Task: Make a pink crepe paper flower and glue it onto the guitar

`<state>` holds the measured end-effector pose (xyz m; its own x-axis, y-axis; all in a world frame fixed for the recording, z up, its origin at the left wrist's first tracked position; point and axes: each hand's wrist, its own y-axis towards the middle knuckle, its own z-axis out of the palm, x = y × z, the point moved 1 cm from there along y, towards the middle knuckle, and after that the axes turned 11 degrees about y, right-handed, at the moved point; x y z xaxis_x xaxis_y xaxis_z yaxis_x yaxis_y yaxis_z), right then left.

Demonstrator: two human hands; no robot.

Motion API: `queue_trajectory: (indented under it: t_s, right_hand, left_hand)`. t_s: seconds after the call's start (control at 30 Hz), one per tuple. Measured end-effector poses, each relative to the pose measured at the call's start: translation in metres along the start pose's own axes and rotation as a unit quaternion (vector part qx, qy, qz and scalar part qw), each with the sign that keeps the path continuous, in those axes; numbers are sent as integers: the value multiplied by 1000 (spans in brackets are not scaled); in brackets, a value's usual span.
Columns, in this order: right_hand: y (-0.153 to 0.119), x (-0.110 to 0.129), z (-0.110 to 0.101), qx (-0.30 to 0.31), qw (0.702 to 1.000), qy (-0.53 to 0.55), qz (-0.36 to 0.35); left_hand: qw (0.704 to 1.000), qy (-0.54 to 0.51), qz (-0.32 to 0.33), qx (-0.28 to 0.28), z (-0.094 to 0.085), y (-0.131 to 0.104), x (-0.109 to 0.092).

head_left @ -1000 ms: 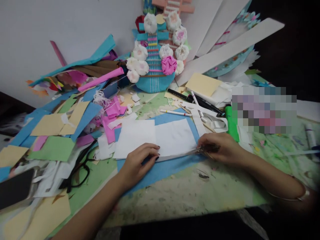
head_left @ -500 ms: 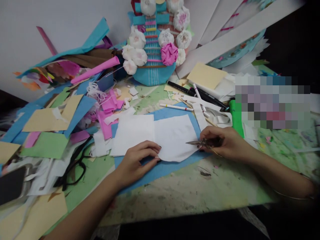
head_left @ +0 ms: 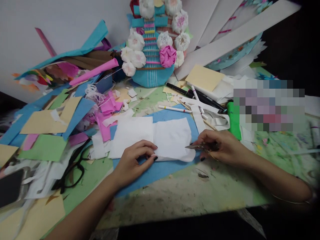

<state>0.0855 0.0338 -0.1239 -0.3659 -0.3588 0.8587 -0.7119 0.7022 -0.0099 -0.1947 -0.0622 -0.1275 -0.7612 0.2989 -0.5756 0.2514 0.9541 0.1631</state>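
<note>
Two white sheets, a left one (head_left: 135,131) and a right one (head_left: 172,136), lie side by side on blue paper (head_left: 140,176). My left hand (head_left: 136,160) rests at their lower inner edges, thumb and fingertips closed near the seam; the edge of the white paper is at the fingertips. In my right hand (head_left: 217,146) is a small pair of metal scissors (head_left: 200,146), with the tip pointing left over the right sheet's right edge. The scissor handles are partly hidden by the fingers.
Paper scraps, glasses (head_left: 72,173) and a phone (head_left: 11,186) lie at left. Behind stands a blue paper guitar (head_left: 152,75) with paper flowers. Markers (head_left: 178,90), a white stick (head_left: 175,109) and a green roll (head_left: 233,121) are at the right back.
The right sheet's lower right corner has dropped from my right hand's fingers and now lies flatter. My right fingers have spread slightly around the scissors. The view has shifted a little.
</note>
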Motion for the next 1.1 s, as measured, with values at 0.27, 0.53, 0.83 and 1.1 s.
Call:
queue_trajectory:
  t_s: [0.27,0.53,0.83,1.1]
  right_hand:
    - [-2,8,2,19,998,37,-37]
    - [-1,4,3,5,1000,-18,-19]
    - [-4,10,8,-19,997,-72,25]
    - [-7,11,9,-24,998,-63,21]
  left_hand:
    - [999,-2,5,-32,0,1,-2]
    - [999,-14,12,-33,1,1,-3]
    - [999,3,-30,-23,4,4,-1]
    - [998,1,-60,0,7,7,0]
